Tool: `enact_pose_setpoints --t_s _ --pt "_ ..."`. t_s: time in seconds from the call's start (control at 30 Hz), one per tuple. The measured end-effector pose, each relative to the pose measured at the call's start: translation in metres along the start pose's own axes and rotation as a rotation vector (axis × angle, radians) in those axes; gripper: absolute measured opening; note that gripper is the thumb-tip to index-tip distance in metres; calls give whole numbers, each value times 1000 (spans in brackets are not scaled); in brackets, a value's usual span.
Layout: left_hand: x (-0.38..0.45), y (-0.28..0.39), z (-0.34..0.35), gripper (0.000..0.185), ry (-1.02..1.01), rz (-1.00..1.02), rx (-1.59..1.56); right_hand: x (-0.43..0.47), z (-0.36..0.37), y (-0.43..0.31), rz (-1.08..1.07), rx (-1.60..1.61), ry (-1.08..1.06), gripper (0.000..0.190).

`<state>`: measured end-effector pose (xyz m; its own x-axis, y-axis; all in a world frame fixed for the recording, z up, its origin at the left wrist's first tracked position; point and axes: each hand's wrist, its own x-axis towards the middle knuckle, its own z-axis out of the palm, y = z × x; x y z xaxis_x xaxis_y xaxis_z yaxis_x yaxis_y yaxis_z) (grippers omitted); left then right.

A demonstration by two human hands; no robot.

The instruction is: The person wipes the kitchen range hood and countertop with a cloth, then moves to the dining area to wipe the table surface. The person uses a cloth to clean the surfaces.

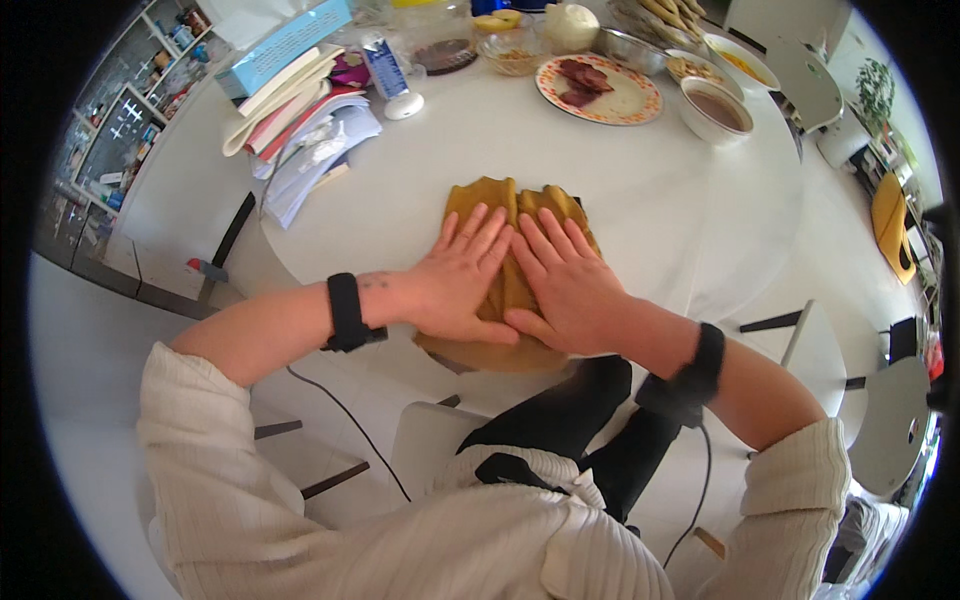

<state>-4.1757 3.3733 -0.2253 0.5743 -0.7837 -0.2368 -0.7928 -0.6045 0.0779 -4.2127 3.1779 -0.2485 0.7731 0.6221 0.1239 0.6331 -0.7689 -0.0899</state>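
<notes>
A piece of mustard-brown fabric (480, 196) lies at the near edge of the round white table, with raised folds running down its middle. Both palms face down on it, side by side. My left hand (461, 281) rests flat on the left part with its fingers pointing away from me. On the right part lies my right hand (566, 289), its fingers a little apart. The thumbs come close together near the fabric's lower part. The cloth's near end hangs at the table edge. A small dark corner shows under its far right side; what it belongs to is hidden.
A stack of books and papers (319, 127) stands left on the white table (450, 150), beside a blue tissue box (289, 45). Farther back are a patterned plate (634, 101) with dark red slices, a bowl of brown liquid (716, 112) and several other bowls. Cables hang below.
</notes>
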Motion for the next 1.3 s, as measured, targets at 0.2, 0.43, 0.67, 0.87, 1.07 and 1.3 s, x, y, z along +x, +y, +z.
enact_pose_setpoints --t_s 0.2,0.43,0.67,0.87,1.07,1.3 --pt "66 58 -7 117 2 97 -44 -70 -21 48 111 19 -49 83" --pt "120 77 -15 117 37 216 -60 -106 -25 73 290 -13 -46 77" --pt "41 43 5 100 106 280 -98 -74 -26 0 238 -4 -201 84" --pt "-54 -21 13 94 78 13 -50 27 -3 -49 77 58 -271 91" --pt "-132 -85 16 90 -9 -159 -14 112 11 -106 -120 37 -273 85" --pt "-86 -109 10 89 -83 -268 -99 139 22 -62 -138 103 -179 83"
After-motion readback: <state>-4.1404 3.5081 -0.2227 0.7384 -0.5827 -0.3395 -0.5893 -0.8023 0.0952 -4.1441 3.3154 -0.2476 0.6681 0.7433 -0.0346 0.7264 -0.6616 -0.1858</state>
